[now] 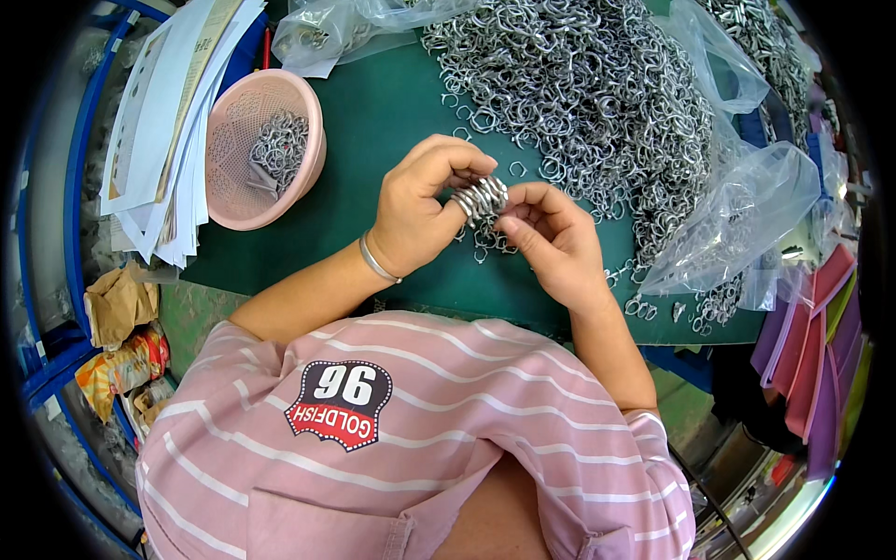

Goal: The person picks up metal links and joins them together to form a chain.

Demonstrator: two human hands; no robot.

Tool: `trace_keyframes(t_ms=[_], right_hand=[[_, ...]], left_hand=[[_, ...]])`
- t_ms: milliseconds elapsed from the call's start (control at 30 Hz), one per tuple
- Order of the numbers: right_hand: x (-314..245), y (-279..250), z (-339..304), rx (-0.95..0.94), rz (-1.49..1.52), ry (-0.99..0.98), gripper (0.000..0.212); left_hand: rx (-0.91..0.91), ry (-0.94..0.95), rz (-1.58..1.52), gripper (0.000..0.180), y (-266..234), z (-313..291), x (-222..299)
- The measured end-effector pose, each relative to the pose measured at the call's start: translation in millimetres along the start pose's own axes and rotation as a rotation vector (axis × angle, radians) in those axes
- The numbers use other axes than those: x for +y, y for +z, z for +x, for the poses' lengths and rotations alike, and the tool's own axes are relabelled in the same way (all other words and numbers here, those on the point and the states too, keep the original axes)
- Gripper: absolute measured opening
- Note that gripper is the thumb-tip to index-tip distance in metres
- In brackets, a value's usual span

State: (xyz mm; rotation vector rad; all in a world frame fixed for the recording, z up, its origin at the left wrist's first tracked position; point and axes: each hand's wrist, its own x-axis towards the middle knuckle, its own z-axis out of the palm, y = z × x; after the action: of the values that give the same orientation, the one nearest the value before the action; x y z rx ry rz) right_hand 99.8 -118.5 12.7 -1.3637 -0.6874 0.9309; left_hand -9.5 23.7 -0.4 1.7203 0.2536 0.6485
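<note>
Above the near middle of the green table, my left hand [420,201] is closed around a short row of silver metal rings [482,201], lined up side by side. My right hand [558,238] meets it from the right, thumb and forefinger pinched at the row's right end. Whether it grips one ring of that row or another piece, I cannot make out. A few loose rings [492,245] lie just under my hands. Beyond them spreads a big heap of the same open metal rings [579,84].
On the left, a pink plastic basket [322,149] holds a small pile of rings, beside a stack of papers [154,121]. Clear plastic bags [737,219] lie along the heap's right side. Purple and pink strips [812,345] hang at the right edge; a blue rack [82,187] stands left.
</note>
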Motion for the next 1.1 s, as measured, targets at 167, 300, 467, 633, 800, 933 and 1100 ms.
trace_keyframes(t_ms=[167,300,467,633,800,933,1100], right_hand=[[7,-1,2,0.038,-0.298,-0.241,0.015],[12,5,-1,0.088,-0.132,-0.176,0.014],[11,5,-7,0.162,0.043,-0.065,0.009],[13,-2,-8,0.168,0.081,-0.054,0.008],[15,0,-11,0.185,-0.193,-0.155,0.007],[2,-9,-4,0.194,-0.628,-0.351,0.007],[9,-34,20,0.473,-1.215,-0.425,0.011]], left_hand=[[-0.012,-0.112,-0.136,0.030,3,-2,-1],[-0.008,-0.201,-0.262,0.026,7,-2,2],[-0.042,-0.214,-0.262,0.022,2,-3,-5],[-0.062,-0.208,-0.246,0.023,4,-5,-2],[-0.015,-0.301,-0.327,0.025,11,-5,5],[-0.049,-0.253,-0.158,0.028,7,-6,4],[-0.141,-0.121,0.009,0.029,3,-3,-2]])
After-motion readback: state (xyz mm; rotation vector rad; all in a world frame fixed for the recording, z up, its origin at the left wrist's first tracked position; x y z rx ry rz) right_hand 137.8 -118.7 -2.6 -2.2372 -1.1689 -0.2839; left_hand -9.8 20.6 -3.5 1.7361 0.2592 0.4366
